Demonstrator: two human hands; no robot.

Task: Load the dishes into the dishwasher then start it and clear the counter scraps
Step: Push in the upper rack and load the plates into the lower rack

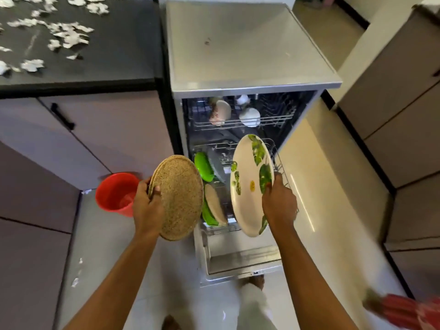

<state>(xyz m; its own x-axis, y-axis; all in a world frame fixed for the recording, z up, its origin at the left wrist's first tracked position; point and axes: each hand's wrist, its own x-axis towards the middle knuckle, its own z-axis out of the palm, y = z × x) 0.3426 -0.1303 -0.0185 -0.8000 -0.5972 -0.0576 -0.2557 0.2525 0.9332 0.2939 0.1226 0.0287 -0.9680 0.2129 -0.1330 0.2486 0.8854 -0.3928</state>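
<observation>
The dishwasher [252, 55] stands open with its lower rack [282, 167] pulled out over the lowered door. My right hand [279, 203] grips a large white plate with green leaf prints [250, 184], held on edge above the rack's right side. My left hand [147, 203] holds a small stack of speckled tan plates [178, 198] to the left of the rack. In the lower rack stand green plates [203, 166], a grey plate [216, 163] and another tan plate [214, 203]. White cups [250, 116] sit in the upper rack. White paper scraps [64, 34] litter the black counter [114, 44].
A red bucket [116, 196] stands on the floor left of the dishwasher, under the counter cabinets. A few scraps [76, 281] lie on the floor. Beige cabinets [404, 115] line the right side. A red striped cloth [402, 310] is at the lower right.
</observation>
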